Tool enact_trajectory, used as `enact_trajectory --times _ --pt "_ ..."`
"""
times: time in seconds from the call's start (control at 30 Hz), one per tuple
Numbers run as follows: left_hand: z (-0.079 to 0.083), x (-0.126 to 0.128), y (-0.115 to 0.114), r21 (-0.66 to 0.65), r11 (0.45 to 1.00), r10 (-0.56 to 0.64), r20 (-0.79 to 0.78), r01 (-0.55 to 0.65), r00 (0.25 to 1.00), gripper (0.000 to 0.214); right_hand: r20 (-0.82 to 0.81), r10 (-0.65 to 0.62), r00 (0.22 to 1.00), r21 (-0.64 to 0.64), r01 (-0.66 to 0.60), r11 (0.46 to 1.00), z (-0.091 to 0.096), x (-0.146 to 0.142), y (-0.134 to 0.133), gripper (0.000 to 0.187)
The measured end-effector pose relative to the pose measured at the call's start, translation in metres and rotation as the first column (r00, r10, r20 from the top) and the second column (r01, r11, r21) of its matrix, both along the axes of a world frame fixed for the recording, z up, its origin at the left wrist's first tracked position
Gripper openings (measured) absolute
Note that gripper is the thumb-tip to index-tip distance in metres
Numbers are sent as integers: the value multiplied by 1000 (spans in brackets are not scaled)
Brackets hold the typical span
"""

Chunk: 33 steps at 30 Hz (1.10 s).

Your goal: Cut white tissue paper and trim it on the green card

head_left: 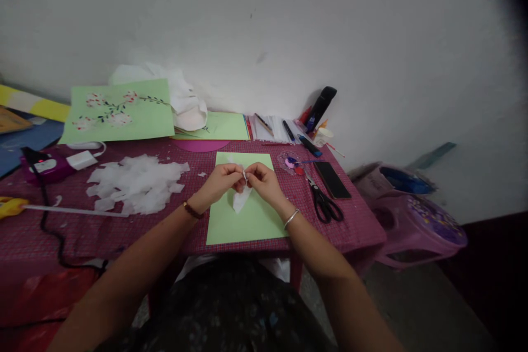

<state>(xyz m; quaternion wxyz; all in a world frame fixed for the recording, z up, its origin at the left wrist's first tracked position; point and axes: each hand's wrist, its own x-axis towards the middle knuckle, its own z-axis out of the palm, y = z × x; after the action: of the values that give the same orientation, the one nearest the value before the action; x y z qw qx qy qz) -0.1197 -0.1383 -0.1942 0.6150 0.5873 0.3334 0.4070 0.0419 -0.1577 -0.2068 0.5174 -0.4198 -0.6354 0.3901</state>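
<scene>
Between my two hands is a small piece of white tissue paper (240,202), pinched and twisted at its middle, with a loose end hanging down. My left hand (224,181) grips it from the left, fingers closed. From the right, my right hand (263,179) pinches it too, and the fingertips of both hands nearly meet. Below them a light green sheet of paper (243,229) lies on the table. A heap of cut white tissue pieces (136,184) is left of my left hand. Black-handled scissors (324,203) lie to the right of the sheet.
A green sheet with painted flowers (119,113) leans at the back left. A phone (332,180) and a paint palette (291,162) lie on the right. At left are a glue gun (12,206) with its long stick and a black cable (45,220). Pink stools (416,231) stand beyond the table's right edge.
</scene>
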Motion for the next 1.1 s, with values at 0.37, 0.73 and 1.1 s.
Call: enact_trajectory --times 0.37,0.73,1.1 --pt "-2 0 1 -71 997 -16 0 16 1000 9 25 30 999 -3 -30 1000 0 0 -1 11" --pt "0 -1 2 -55 999 -3 -67 -1 998 15 65 18 998 4 -18 1000 -2 2 1 9" --pt "-2 -2 2 -33 999 21 -84 -24 996 13 77 18 997 11 -19 1000 0 3 0 7"
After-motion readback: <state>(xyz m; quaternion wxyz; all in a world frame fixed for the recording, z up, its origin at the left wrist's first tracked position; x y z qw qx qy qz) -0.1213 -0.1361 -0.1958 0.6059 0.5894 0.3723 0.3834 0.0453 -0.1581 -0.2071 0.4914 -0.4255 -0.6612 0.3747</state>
